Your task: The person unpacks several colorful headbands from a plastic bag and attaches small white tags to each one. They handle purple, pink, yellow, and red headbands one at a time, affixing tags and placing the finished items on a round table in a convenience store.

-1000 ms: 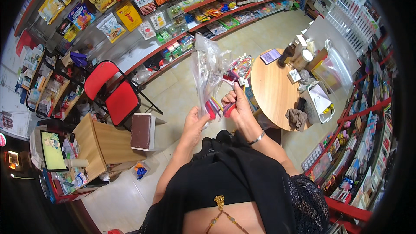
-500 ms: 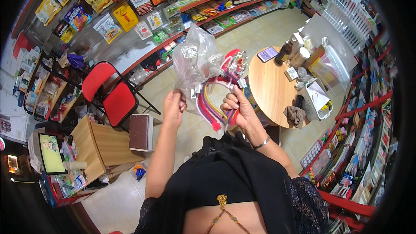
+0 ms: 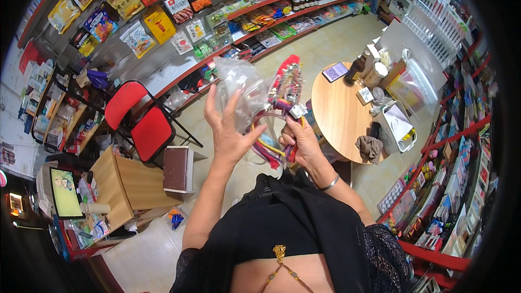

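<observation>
A bunch of colourful headbands in red, purple and yellow hangs in front of me, with shiny, beaded-looking pieces at its top. My right hand is closed around the right side of the bunch, near a small white tag. Beside it on the left is a crumpled clear plastic bag, bunched up against the headbands. My left hand has its fingers spread at the bag's lower left and seems to touch it. Where the bag meets the headbands is partly hidden.
A round wooden table at the right bears a phone, a dark bottle, a brown cloth and a white bin. Left of me stand a red folding chair and a wooden desk. Stocked shelves line the walls.
My left hand has opened from its pinch on the bag's lower edge and moved up. The bag has sunk and crumpled. My right hand still holds the headbands, now turned slightly.
</observation>
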